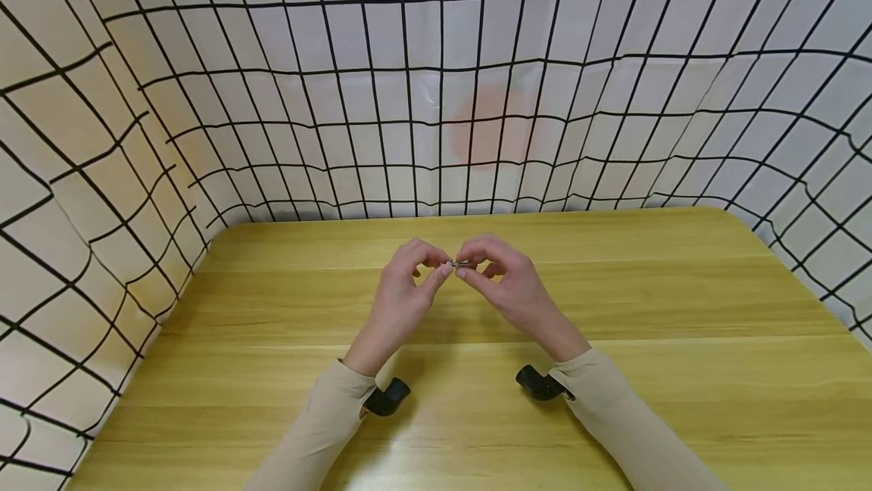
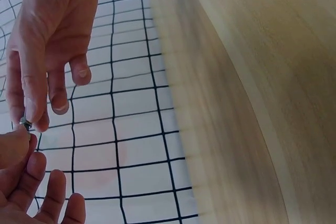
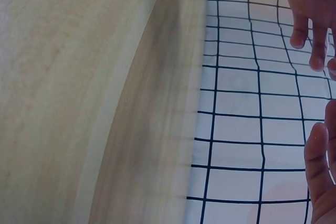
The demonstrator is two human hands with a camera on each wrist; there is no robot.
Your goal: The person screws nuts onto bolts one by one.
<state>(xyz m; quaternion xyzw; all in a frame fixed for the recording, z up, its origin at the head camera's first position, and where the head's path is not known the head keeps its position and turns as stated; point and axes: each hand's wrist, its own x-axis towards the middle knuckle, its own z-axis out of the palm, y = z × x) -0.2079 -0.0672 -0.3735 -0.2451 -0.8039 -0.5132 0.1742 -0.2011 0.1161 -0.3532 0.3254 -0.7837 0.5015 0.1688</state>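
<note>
A small, slim, silvery metal piece (image 1: 457,263) is held above the table between the two hands, mostly covered by fingertips. My left hand (image 1: 403,279) pinches its left end between thumb and forefinger. From the other side, my right hand (image 1: 507,275) pinches the right end the same way. In the left wrist view a bit of the metal piece (image 2: 25,123) shows where the fingertips meet. There, the right hand (image 2: 55,35) reaches down from the top and the left hand (image 2: 26,182) comes from below. The right wrist view catches only some fingers, with the metal piece out of sight.
A wooden table (image 1: 272,400) lies under both hands. Black netting (image 1: 441,67) over white sheeting rises behind it and along both sides. A black curved wrist mount (image 1: 387,398) sticks out of the left sleeve, and another black mount (image 1: 538,383) out of the right.
</note>
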